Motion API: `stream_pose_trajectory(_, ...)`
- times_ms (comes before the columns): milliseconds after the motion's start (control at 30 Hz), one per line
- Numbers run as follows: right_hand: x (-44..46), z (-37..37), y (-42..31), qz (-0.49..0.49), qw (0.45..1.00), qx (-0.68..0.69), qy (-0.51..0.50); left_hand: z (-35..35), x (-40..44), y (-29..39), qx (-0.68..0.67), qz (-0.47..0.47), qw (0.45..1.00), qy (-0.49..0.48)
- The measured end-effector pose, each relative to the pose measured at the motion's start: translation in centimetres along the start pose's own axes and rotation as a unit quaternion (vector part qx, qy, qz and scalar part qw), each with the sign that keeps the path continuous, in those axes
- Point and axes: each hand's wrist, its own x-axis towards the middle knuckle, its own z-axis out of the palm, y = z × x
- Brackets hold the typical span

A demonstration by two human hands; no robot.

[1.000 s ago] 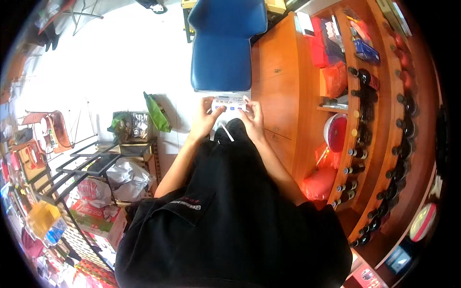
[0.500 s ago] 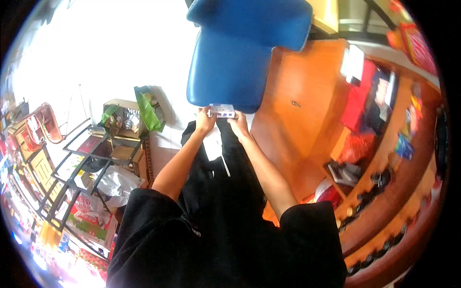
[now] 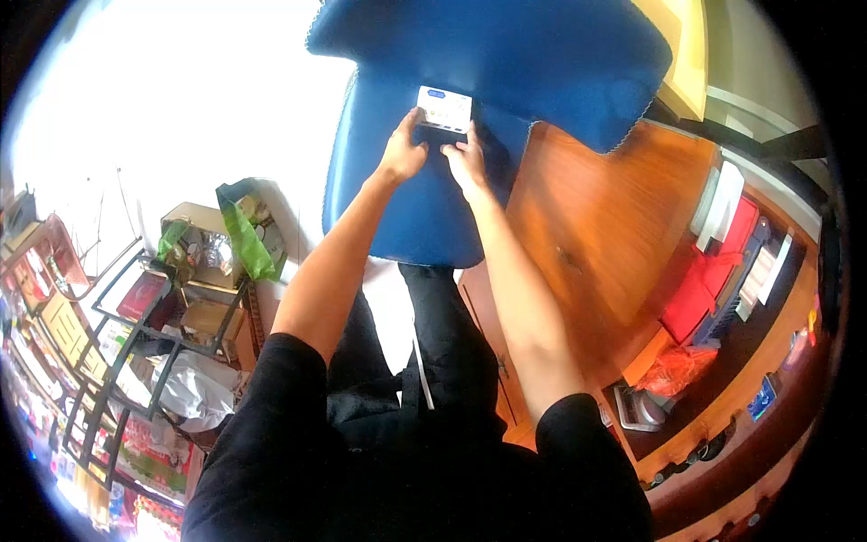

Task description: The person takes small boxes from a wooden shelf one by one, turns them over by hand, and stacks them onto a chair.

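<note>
White box [image 3: 444, 108]: upper centre of frame, over seat of blue chair [image 3: 402, 212], near backrest; cannot tell whether resting or held up.
Left hand [image 3: 405, 152]: at lower left corner of box; thumb partly spread from forefinger; cannot tell whether gripping.
Right hand [image 3: 467, 163]: at lower right corner; forefinger near edge, thumb apart, half open; cannot tell whether gripping.
Cabinet [image 3: 605, 262]: right of frame, wooden.
Green bag [image 3: 244, 237]: left of frame.
</note>
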Motion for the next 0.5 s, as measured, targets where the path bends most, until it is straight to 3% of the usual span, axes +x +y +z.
stream_pose_trajectory(133, -0.4, -0.9, 0.6, -0.042, 0.998, 0.0, 0.039, -0.7, -0.7, -2.4, 0.032, 0.052, 0.997, 0.037)
stream_pose_trajectory(233, -4.4, -2.5, 2.3, 0.043, 0.997, 0.047, 0.031, -4.3, -5.9, -4.6, 0.018, -0.007, 0.999, -0.032)
stream_pose_trajectory(300, -9.1, -3.5, 3.9, 0.065, 0.997, 0.017, 0.032, -6.1, -10.7, -10.8, 0.04, -0.039, 0.998, -0.039)
stream_pose_trajectory(367, -14.7, -4.1, 8.4, -0.043, 0.998, -0.016, 0.043, -9.8, -17.1, -13.3, 0.094, -0.149, 0.978, -0.111)
stream_pose_trajectory(400, -19.0, -4.7, 7.7, -0.018, 0.999, -0.011, 0.037, -10.1, -21.3, -20.9, 0.162, -0.076, 0.983, -0.045)
stream_pose_trajectory(467, -26.0, -6.2, 13.1, 0.005, 0.999, -0.044, 0.019, -14.2, -30.0, -21.2, 0.078, -0.262, 0.961, -0.028)
stream_pose_trajectory(500, -31.8, -6.9, 9.4, 0.008, 0.995, -0.063, 0.077, -14.0, -34.3, -29.7, 0.136, -0.229, 0.961, 0.077)
